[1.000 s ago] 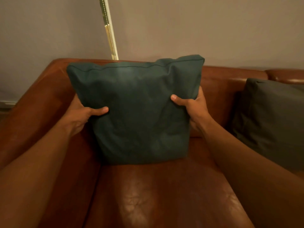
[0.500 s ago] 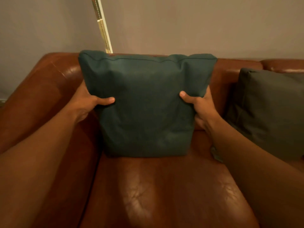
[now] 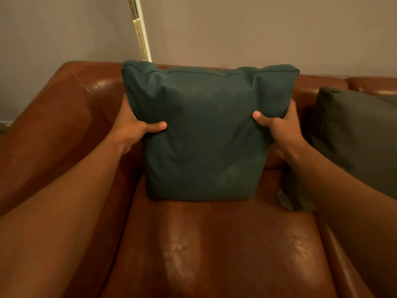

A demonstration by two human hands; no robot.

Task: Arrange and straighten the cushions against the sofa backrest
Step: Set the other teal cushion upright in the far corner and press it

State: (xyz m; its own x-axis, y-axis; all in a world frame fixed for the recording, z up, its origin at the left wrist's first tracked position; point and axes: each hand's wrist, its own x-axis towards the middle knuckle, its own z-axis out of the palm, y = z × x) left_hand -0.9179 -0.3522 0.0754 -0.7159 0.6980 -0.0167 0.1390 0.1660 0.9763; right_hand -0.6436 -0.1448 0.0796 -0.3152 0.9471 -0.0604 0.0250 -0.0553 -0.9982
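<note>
A dark teal cushion [image 3: 206, 134] stands upright on the brown leather sofa seat [image 3: 214, 244], its back against the backrest [image 3: 92, 91]. My left hand [image 3: 131, 127] grips its left edge, thumb on the front. My right hand [image 3: 279, 127] grips its right edge the same way. The sides are pinched in at my hands, and the top corners stick up level with the backrest top. A second, grey-green cushion [image 3: 361, 134] leans against the backrest at the right, partly behind my right forearm.
The sofa's left armrest [image 3: 43, 136] rises beside my left arm. A pale brass-coloured pole [image 3: 139, 29] stands behind the sofa against the grey wall [image 3: 257, 29]. The front of the seat lies bare and shiny below the cushion.
Held in both hands, the teal cushion has shifted right along the seat, away from the left armrest, and gone from tilted to upright and square against the backrest.
</note>
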